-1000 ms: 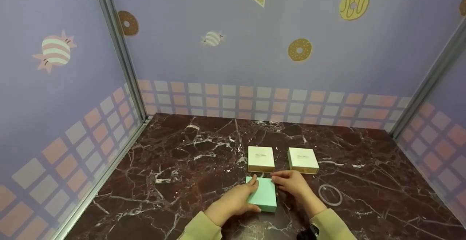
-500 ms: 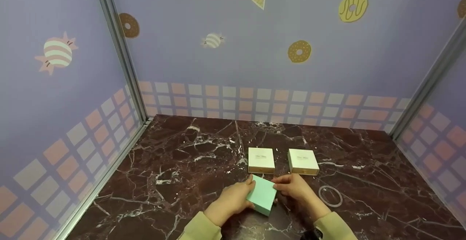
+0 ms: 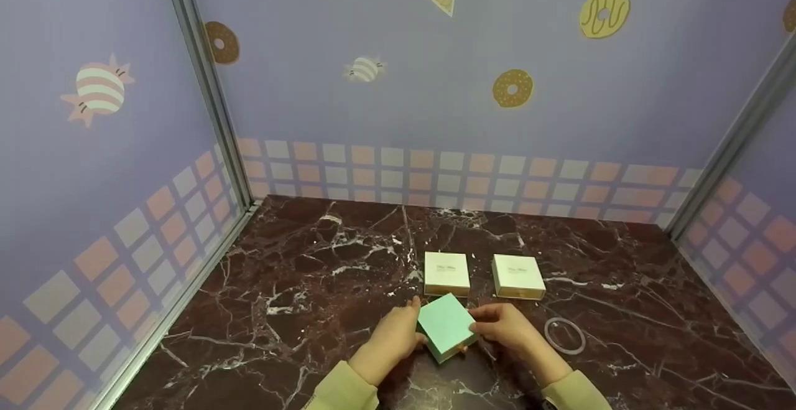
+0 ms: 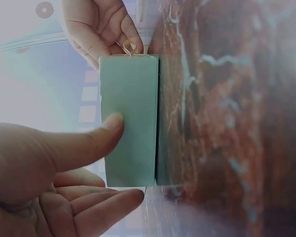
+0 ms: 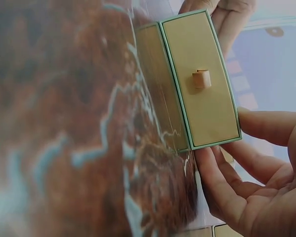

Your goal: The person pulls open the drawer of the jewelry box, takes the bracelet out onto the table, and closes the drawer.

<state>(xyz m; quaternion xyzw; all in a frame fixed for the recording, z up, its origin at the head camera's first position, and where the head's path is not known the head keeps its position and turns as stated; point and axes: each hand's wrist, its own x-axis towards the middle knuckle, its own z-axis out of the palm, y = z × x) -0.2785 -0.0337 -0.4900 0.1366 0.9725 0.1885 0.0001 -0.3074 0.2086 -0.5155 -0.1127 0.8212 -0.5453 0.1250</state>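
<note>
A mint-green drawer box (image 3: 446,324) sits turned cornerwise on the dark marbled table between the two hands. In the right wrist view its gold drawer front (image 5: 199,111) shows, with a small ribbon pull tab (image 5: 202,79) in the middle. My left hand (image 3: 390,337) holds the box from the left; the left wrist view has its thumb flat on a plain green side, fingers past the lower edge. My right hand (image 3: 507,330) pinches the right corner between thumb and fingers. A gold ribbon loop (image 4: 132,47) sticks out beside that hand in the left wrist view.
Two cream boxes with gold sides, a left one (image 3: 446,271) and a right one (image 3: 518,274), stand just behind the green box. A pale translucent ring (image 3: 564,336) lies right of my right hand. Patterned lilac walls (image 3: 398,105) enclose the table (image 3: 298,310).
Both hands have turned the green box clockwise from lying square, so its gold drawer side now faces front right. The cream boxes and the ring have stayed put.
</note>
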